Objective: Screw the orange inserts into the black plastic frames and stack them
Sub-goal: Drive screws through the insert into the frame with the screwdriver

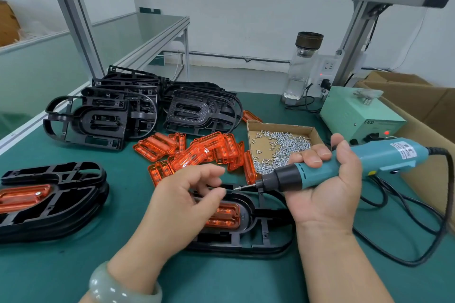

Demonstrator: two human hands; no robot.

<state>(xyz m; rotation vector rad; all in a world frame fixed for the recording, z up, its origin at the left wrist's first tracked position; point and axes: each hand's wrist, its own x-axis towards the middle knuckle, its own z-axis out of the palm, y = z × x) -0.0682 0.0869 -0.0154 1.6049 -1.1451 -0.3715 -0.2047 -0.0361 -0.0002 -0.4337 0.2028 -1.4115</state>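
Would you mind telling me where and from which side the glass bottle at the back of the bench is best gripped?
Grip the glass bottle around its clear, straight body, below the dark cap. It stands upright, so I would come from the front left, over bare mat; the socket strip sits close on its right and the green power box with its cables crowds the front right.

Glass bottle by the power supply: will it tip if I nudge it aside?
Probably. The glass bottle looks tall and narrow with a heavy-looking dark cap, and seems only partly filled. It would likely topple rather than slide, and may break.
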